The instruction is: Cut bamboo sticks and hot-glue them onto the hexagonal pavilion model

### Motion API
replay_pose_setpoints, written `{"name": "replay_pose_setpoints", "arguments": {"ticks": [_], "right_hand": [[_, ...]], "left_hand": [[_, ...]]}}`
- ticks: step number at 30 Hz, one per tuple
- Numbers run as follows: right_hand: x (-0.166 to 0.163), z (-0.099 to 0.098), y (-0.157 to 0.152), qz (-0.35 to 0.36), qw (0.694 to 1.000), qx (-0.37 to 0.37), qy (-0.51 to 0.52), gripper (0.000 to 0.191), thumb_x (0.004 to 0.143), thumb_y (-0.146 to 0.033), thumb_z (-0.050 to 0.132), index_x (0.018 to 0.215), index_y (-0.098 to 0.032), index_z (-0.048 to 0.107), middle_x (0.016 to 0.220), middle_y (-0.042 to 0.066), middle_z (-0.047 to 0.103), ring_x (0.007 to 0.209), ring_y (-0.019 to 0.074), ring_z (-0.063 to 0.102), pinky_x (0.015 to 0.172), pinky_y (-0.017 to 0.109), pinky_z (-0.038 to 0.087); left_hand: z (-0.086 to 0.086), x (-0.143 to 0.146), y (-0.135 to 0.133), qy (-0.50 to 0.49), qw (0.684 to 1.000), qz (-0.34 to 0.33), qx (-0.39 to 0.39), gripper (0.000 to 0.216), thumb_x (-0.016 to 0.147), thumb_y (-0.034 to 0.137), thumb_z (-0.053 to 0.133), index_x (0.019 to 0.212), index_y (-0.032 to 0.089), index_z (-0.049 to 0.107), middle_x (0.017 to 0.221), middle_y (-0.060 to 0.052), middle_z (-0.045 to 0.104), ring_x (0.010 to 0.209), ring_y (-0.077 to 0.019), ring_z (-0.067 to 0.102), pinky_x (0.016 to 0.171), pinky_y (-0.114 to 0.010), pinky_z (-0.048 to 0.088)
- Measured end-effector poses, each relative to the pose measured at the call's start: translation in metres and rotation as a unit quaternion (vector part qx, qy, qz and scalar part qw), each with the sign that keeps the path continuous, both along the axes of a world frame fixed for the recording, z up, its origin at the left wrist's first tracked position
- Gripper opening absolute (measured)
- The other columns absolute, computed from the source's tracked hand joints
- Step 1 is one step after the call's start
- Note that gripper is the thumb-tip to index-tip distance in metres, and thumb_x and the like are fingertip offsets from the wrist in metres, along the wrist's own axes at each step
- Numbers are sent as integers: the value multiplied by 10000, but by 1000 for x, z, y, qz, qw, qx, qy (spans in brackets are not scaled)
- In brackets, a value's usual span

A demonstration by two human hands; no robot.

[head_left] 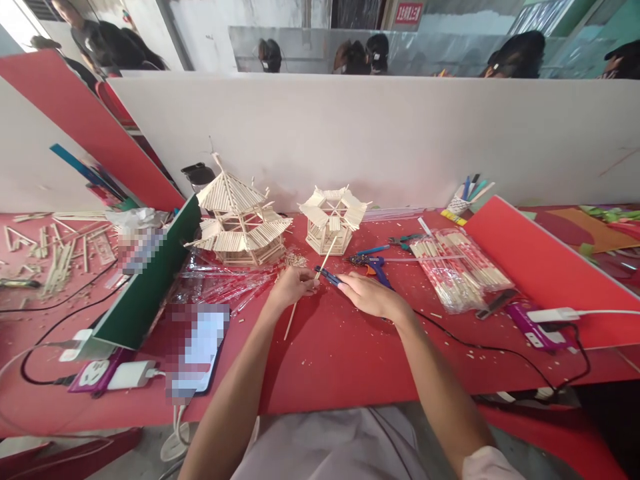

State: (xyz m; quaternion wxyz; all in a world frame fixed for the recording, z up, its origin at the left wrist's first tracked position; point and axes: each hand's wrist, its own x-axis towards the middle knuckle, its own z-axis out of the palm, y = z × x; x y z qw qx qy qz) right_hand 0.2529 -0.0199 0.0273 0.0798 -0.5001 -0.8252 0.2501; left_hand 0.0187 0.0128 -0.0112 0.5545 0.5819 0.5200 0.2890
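Stick (290,325), one, thin, pale wood: its long axis runs on a slant, with the lower end pointing toward me and left, and the upper end pointing away and right, toward the small model house (333,217). Location: over the red table (340,353), passing through my left hand (294,283). That hand's fingers are pinched closed on the stick's middle, so one length shows below the hand and one above. Cutter (327,275), blue-handled: in my right hand (371,295), fingers curled shut round the handles, tip pointing left and meeting the stick just beside my left fingertips. Larger model house (237,220): left of the small one. Bag of sticks (457,267): right of my right hand, well apart.
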Motion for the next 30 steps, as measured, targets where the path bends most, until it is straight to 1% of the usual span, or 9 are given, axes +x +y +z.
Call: {"name": "replay_pose_setpoints", "arguments": {"ticks": [4, 7, 11, 15, 19, 22, 27, 30], "right_hand": [[-7, 4, -2, -2, 1000, 2, 4, 393, 1074, -336, 332, 1296, -246, 644, 1200, 85, 728, 1123, 236, 669, 922, 295, 445], [-11, 4, -3, -5, 1000, 5, -5, 373, 1070, -336, 357, 1276, -238, 651, 1167, 83, 739, 1098, 232, 677, 904, 286, 443], [-14, 2, -3, -8, 1000, -2, -9, 365, 1068, -336, 354, 1261, -239, 648, 1170, 81, 739, 1102, 231, 673, 883, 284, 438], [-17, -1, -3, -2, 1000, 4, 1, 365, 1068, -329, 332, 1199, -232, 659, 1154, 81, 747, 1079, 233, 684, 834, 281, 429], [-21, -1, -4, -10, 1000, 9, 1, 359, 1070, -349, 332, 1135, -242, 668, 1074, 70, 771, 984, 232, 716, 736, 269, 408], [-23, 0, -6, -19, 1000, 9, -8, 359, 1071, -382, 341, 1128, -258, 674, 1019, 61, 784, 934, 236, 734, 681, 264, 388], [-24, -1, -9, -35, 999, 19, -23, 368, 1074, -399, 356, 1186, -264, 680, 1000, 71, 791, 919, 241, 743, 676, 262, 385], [-23, -4, -10, -38, 999, 20, -33, 379, 1076, -410, 349, 1213, -265, 671, 986, 71, 793, 895, 241, 747, 662, 265, 380]], "left_hand": [[-6, -2, 2, 40, 998, -4, 42, 119, 803, 276, 714, 772, 161, 711, 711, -21, 727, 692, -177, 727, 676, -272, 604], [-8, -3, 3, 80, 994, -5, 71, 129, 807, 297, 708, 774, 173, 721, 703, -21, 731, 674, -168, 717, 653, -247, 579], [-8, -3, 3, 125, 987, -7, 97, 159, 815, 328, 705, 764, 180, 733, 679, -27, 731, 655, -168, 702, 623, -233, 547], [-7, -3, 2, 155, 982, -6, 108, 169, 812, 336, 708, 757, 180, 744, 654, -27, 725, 642, -170, 692, 617, -230, 530], [-6, -4, 2, 168, 979, -8, 119, 177, 797, 347, 712, 749, 181, 753, 639, -25, 720, 618, -164, 670, 599, -221, 515], [-6, -5, 3, 169, 977, -15, 128, 174, 793, 341, 703, 747, 183, 758, 626, -23, 715, 611, -159, 658, 576, -208, 499], [-6, -3, 2, 177, 977, -28, 114, 145, 811, 268, 654, 744, 174, 742, 660, -30, 731, 630, -163, 679, 589, -212, 501], [-4, -1, 0, 162, 980, -33, 110, 149, 826, 244, 623, 754, 173, 732, 699, -35, 746, 652, -168, 699, 606, -220, 516]]}}
